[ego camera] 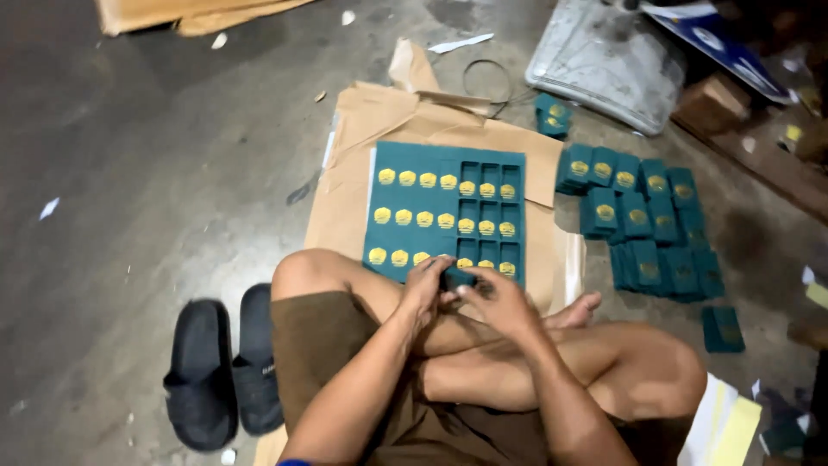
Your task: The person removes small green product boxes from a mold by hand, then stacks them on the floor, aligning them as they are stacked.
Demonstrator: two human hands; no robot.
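Hands meeting at the near edge of a green die-cut sheet point(444, 211) lying on brown cardboard point(371, 129) on the floor. Left grip point(424, 289) and right grip point(493, 298) both pinching closed on the sheet's near edge. Lying near the cardboard's right edge, stacks of green cards point(642, 216). Sitting off its left edge, black slippers point(220, 367).

Green gold-crested sheet point(423, 207), stacked cards point(642, 220)

Person sits cross-legged, both forearms reaching fwd over the knees. Left hand point(425, 283) and right hand point(493, 298) meet close together, fingers curled, tips pinching inward toward each other. Wrists bent slightly down, elbows tucked in.
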